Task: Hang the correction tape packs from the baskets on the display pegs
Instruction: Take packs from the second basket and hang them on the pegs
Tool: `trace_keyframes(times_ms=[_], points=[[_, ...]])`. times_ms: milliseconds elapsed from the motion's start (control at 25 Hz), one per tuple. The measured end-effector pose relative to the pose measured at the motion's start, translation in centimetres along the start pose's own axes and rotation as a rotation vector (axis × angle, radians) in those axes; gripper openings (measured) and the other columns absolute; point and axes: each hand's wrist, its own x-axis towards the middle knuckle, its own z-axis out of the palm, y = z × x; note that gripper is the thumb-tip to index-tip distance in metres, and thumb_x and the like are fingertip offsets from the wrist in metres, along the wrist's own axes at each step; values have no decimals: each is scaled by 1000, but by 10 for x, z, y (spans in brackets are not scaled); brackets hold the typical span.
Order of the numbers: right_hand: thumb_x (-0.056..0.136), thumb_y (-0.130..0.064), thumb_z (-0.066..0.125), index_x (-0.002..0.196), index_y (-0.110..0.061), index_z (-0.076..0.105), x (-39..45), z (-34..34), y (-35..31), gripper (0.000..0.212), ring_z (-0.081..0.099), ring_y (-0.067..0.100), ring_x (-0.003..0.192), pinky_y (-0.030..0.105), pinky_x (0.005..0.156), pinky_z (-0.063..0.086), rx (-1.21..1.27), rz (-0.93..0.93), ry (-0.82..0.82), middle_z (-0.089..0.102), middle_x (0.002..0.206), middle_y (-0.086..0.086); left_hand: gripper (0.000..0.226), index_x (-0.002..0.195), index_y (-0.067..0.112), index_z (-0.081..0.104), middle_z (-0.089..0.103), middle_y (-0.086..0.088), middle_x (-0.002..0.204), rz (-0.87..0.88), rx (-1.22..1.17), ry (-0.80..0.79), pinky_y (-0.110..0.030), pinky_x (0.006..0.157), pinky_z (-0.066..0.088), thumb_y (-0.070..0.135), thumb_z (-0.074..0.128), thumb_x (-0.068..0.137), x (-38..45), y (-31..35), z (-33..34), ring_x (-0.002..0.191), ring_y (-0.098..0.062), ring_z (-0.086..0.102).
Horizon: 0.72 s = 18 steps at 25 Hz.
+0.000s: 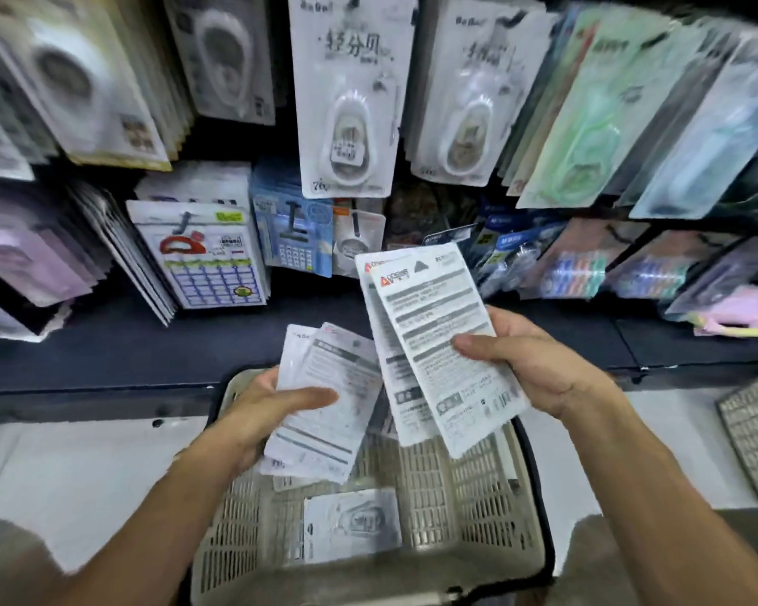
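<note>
1. Gripping a small fan of packs [324, 395], the left hand [268, 413] is closing round their lower left edge — thumb lying across the printed backs, fingers hidden behind.
2. The right hand [539, 365] is holding a second lot of packs [438, 343] higher and to the right, thumb pressing on the front card and fingers curling behind; at least two cards are showing, the front one overlapping the other.
3. Both lots are facing the camera with their printed backs, tilting slightly, and hovering above the basket [478, 509].
4. The basket is sitting low between the two forearms, pale and slotted, with a dark rim along its right side.
5. One loose pack [351, 524] is lying face up on the basket floor, its blister showing; part of another card is peeking out under the left hand's lot.
6. Hanging packs [346, 94] are filling the upper row of the display — white cards with oval tape dispensers in blisters, two of them hanging straight ahead.
7. Green and blue packs [587, 115] are leaning in rows at the upper right.
8. Lower down, a card with a red shape and a grid [206, 255] is standing at the left, and colourful small items are crowding the right, too blurred to identify.
9. A dark shelf [106, 343] is running across beneath the display, behind the hands.
10. A second slotted basket [753, 430] is showing at the right edge.
</note>
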Motion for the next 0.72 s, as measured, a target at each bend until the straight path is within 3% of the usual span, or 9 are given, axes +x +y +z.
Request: trace_keyframes(times_ms=[160, 320, 440, 600, 720], points=[[89, -25, 72, 122, -15, 70, -13, 37, -17, 34, 73, 26, 106, 34, 85, 61, -146, -126, 168, 75, 118, 8, 59, 115, 8, 72, 78, -16, 104, 133, -217, -28, -37, 64, 62, 18, 87, 59, -26, 44, 39, 90, -32, 77], [86, -30, 76, 116, -16, 70, -25, 67, -24, 33, 75, 27, 99, 46, 85, 61, -103, -215, 379, 78, 109, 7, 59, 118, 12, 71, 77, -17, 111, 174, -309, -115, -38, 68, 63, 22, 86, 61, -51, 68, 61, 99, -33, 75], [78, -33, 79, 115, -14, 64, -34, 76, -34, 44, 77, 27, 91, 47, 76, 63, -108, -233, 458, 79, 102, 6, 62, 116, 11, 71, 77, -18, 108, 194, -290, -135, -38, 64, 63, 10, 87, 55, -58, 79, 66, 93, -34, 76], [86, -21, 73, 114, -11, 69, -56, 64, -65, 29, 77, 29, 86, 38, 58, 62, 237, -191, 474, 78, 103, 12, 61, 111, 10, 72, 77, -22, 105, 161, -344, -176, -41, 58, 61, 0, 84, 52, -57, 84, 67, 85, -38, 77], [93, -8, 67, 112, -20, 66, -73, 36, -102, 23, 77, 25, 90, 38, 63, 63, 254, -482, 729, 79, 102, 2, 62, 113, 10, 70, 76, -25, 106, 116, -408, -207, -46, 57, 61, -1, 81, 53, -52, 86, 75, 82, -42, 76]])
